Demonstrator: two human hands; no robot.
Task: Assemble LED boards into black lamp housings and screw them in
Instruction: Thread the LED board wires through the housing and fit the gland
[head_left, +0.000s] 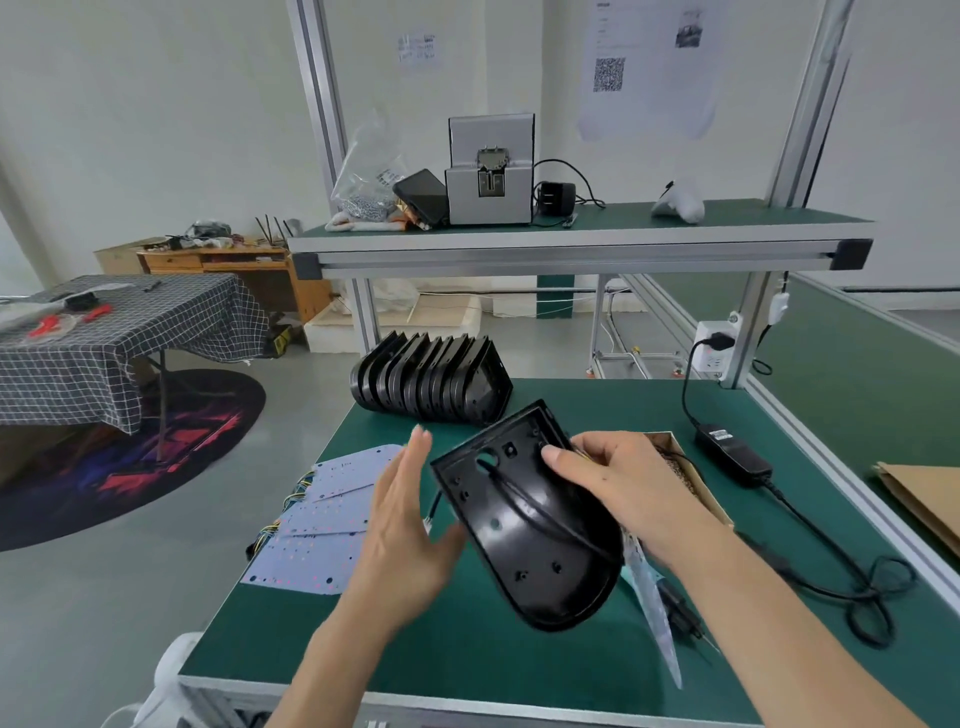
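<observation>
The black lamp housing (524, 525) is being held tilted above the green surface (467, 654), its hollow side facing the camera, with a dark wire lying across its inside. The right hand (618, 493) is gripping its upper right edge, thumb pressed inside near the screw holes, while the left hand (402, 525) is hovering just beside its left edge with fingers straight and nothing in it. No LED board is sitting in this housing yet, so seating and screwing are judged as still ahead; one board edge (652, 597) is showing behind it, whether attached I cannot tell. To the left, roughly three or four loose LED boards (322, 514) are lying overlapped. Behind, a row of about ten empty housings (431, 382) is waiting. At the right, one box of screws (685, 467) and one power adapter (732, 452) are lying.
</observation>
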